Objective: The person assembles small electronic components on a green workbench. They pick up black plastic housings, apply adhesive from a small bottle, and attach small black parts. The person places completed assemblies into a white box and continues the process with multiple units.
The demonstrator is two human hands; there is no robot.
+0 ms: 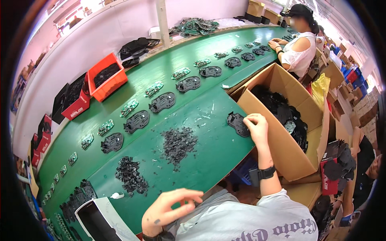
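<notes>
At the right end of the green worktable, my right hand point(257, 127) has its thumb and fingers closed on the edge of a black plastic base shell point(237, 123). The shell lies on the table beside the cardboard box. My left hand point(171, 209) is near the table's front edge, fingers loosely bent and apart, with nothing seen in it. Beyond that hand are a pile of small black plastic parts point(131, 176) and a second pile of finer black pieces point(178, 144).
A green conveyor belt point(96, 156) carries black shells point(162, 102) and green circuit boards point(129, 107). A large cardboard box point(315, 136) holds black parts. An orange bin point(105, 94), an open white box point(116, 221) and a co-worker point(299, 52) are nearby.
</notes>
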